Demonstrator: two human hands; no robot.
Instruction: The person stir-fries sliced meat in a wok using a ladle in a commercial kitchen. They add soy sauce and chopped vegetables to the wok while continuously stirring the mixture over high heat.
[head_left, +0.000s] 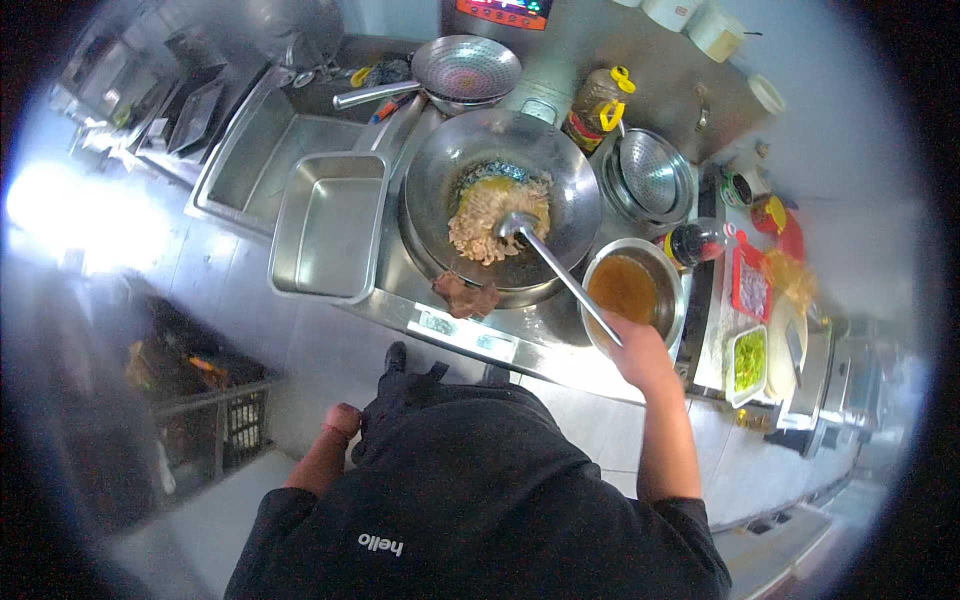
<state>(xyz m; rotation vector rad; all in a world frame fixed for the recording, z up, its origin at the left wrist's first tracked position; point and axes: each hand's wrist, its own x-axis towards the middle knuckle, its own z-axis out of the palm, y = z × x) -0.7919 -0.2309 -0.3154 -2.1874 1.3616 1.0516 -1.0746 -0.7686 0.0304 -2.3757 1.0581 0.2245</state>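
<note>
My right hand (641, 352) grips the long metal handle of a wok ladle (562, 271), above the near rim of a steel bowl of brown liquid (622, 292). The ladle's head rests on pieces of pale, cooked-looking meat (480, 225) in a large steel wok (574, 180). Yellowish liquid pools beside the meat. Down by my left hip hangs my left hand (343, 420), apart from the cookware; its fingers cannot be made out. A crumpled brown cloth (466, 295) lies at the wok's near rim.
Left of the wok stands a deep steel pan (330, 225). A perforated strainer (466, 69) sits behind it, near an oil jug (596, 109). On the right are stacked bowls with a colander (649, 171), a dark sauce bottle (694, 244) and a tray of chopped greens (748, 364).
</note>
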